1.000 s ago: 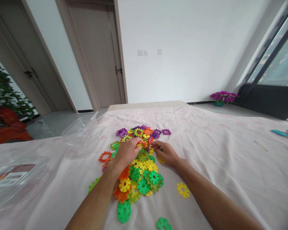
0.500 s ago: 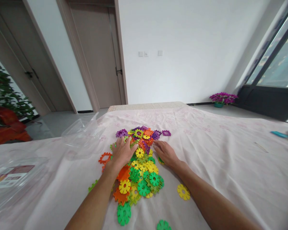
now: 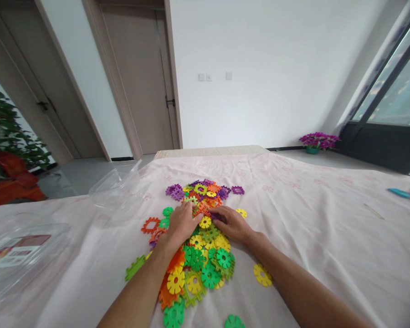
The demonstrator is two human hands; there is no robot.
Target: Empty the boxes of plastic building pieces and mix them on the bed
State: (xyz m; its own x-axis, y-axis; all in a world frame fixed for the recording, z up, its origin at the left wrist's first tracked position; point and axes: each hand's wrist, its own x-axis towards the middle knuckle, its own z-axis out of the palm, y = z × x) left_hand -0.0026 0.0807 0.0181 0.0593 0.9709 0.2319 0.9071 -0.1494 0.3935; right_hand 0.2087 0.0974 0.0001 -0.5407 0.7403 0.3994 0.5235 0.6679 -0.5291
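Note:
A heap of flat plastic gear-shaped pieces (image 3: pixel 201 246), in green, yellow, orange and purple, lies on a pale pink sheet (image 3: pixel 310 218). My left hand (image 3: pixel 181 222) rests on the heap's left side, its fingertips pinched on an orange piece (image 3: pixel 201 208). From the right, my right hand (image 3: pixel 231 223) comes in with fingers curled on a purple piece (image 3: pixel 216 216) beside it. The two hands nearly touch at the fingertips. Purple pieces (image 3: pixel 175 191) lie just beyond them.
A clear plastic tub (image 3: pixel 118 189) and a clear lid with a label (image 3: pixel 17 250) lie at the left. Loose pieces: a yellow one (image 3: pixel 262 275), a green one (image 3: pixel 233 322). A teal object (image 3: pixel 399 193) lies at the far right. Doors and a plant stand beyond.
Both hands were flat and spread on the heap half a second ago; now they have drawn together and closed on pieces at its middle. The heap has shifted slightly.

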